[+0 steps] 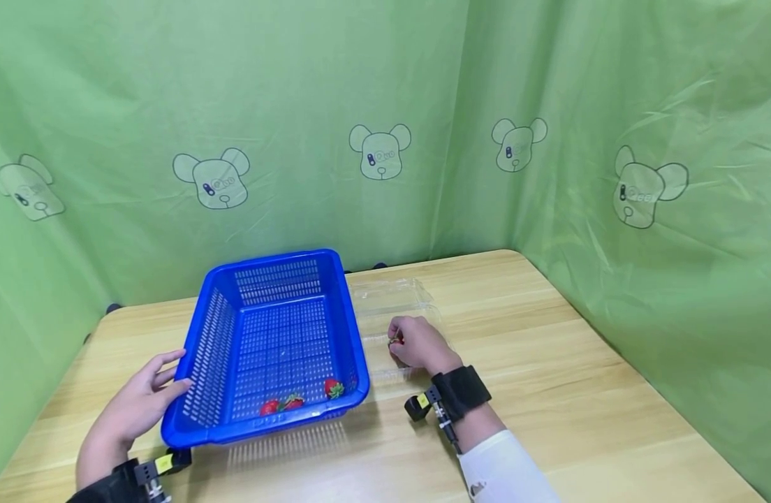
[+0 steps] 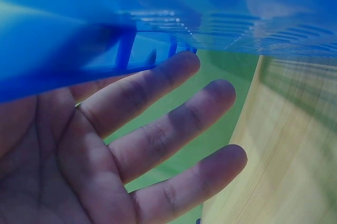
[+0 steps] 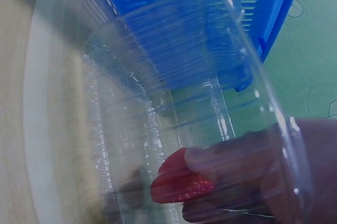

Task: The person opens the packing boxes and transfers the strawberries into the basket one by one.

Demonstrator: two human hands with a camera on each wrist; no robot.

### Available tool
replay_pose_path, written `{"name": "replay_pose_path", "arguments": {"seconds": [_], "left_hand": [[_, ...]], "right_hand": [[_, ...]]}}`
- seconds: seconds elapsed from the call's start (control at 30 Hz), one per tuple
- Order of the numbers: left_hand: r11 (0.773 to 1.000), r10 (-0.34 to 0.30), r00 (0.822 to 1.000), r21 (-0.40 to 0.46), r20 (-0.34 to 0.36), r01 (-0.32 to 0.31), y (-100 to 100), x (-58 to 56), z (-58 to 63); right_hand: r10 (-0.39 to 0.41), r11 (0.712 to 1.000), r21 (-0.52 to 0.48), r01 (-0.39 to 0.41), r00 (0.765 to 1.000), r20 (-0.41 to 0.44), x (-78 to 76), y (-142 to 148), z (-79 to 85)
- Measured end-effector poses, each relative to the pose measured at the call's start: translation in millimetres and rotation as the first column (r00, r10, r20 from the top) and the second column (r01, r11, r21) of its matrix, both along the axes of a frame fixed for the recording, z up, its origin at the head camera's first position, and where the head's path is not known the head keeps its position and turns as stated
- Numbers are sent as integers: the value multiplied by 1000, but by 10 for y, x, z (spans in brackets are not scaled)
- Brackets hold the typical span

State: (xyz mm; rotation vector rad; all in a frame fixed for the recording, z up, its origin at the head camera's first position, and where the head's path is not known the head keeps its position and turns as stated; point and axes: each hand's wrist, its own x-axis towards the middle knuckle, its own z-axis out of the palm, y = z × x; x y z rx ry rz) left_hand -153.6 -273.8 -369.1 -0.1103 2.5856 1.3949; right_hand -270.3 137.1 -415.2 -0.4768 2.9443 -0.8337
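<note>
My right hand (image 1: pixel 418 342) pinches a strawberry (image 3: pixel 181 179) inside a clear plastic clamshell box (image 1: pixel 376 356). In the right wrist view the red fruit shows at the fingertips, behind the box's see-through wall. On the left stands a blue plastic basket (image 1: pixel 354 328) with slotted sides. Several strawberries lie along its near end, one strawberry (image 1: pixel 333 388) toward the right corner. My left hand (image 1: pixel 137 402) touches the basket's left rim. Its fingers (image 2: pixel 174 134) are spread and nearly straight below the rim in the left wrist view, where the thumb is hidden.
The clamshell's lid (image 1: pixel 388 293) stands folded back behind its base, close to the basket's right side. A light wooden table (image 1: pixel 549 391) bears everything. Green curtains (image 1: pixel 285 84) with bear-head outlines hang behind it and at both sides.
</note>
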Motion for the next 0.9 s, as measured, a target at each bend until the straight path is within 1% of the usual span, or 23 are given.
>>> {"name": "replay_pose_path", "arguments": {"seconds": [0.13,0.37,0.9], "left_hand": [[1000,-1,1000,-4,-2,1,5,1,13],[1000,2,1000,-14,5,-2,13,5,20],[1000,2,1000,-12,15,-2,14,3,27]], "right_hand": [[-8,1000,-9,8,1000,8,2,4,15],[-22,997,-72,24,999,24,33,6,80],[-15,999,-51,10,994,-105,88,13,228]]}}
